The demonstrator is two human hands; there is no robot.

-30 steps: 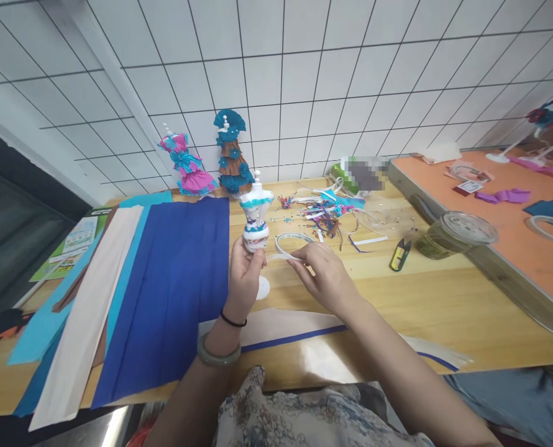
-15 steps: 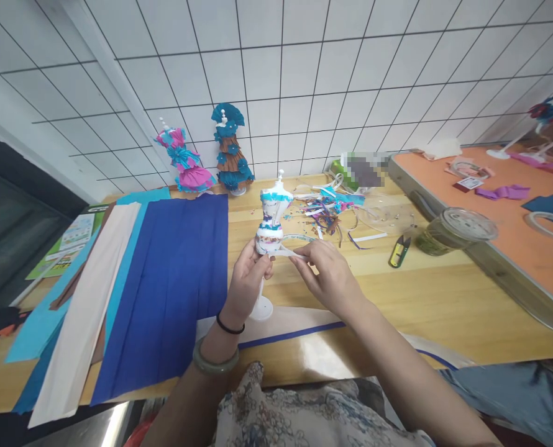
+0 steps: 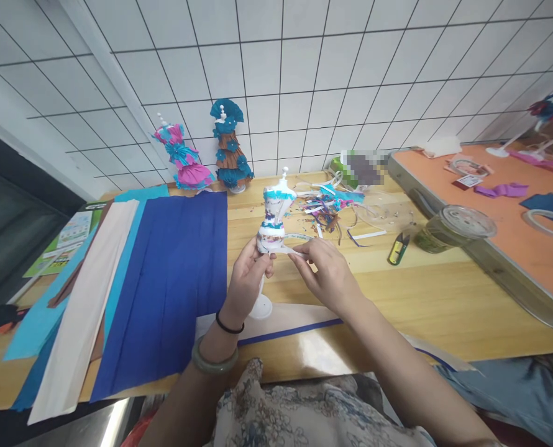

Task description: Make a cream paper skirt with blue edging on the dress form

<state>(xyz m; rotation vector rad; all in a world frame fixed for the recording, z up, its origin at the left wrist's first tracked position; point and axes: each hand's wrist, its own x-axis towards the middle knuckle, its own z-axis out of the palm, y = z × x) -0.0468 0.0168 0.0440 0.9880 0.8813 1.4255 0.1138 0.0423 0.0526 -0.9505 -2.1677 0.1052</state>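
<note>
My left hand (image 3: 245, 282) is closed round the lower part of a small white mannequin (image 3: 274, 214) wrapped in white and teal strips, and holds it upright above its round base (image 3: 260, 307). To its right, my right hand (image 3: 327, 273) pinches a white tape strip (image 3: 289, 249) that runs to the mannequin's hip. A roll of tape (image 3: 299, 238) lies just behind the fingers.
Dark blue paper (image 3: 174, 273), a beige sheet (image 3: 87, 310) and light blue sheets lie at the left. Two dressed mannequins, pink (image 3: 183, 158) and teal-brown (image 3: 230, 149), stand by the tiled wall. Paper scraps (image 3: 327, 208), small snips (image 3: 396, 248), a lidded jar (image 3: 453, 228) and an orange table (image 3: 514, 217) are at the right.
My left hand has tipped the mannequin upright and moved it to the right, so its base now shows below. My right hand has brought the strip against the mannequin's hip.
</note>
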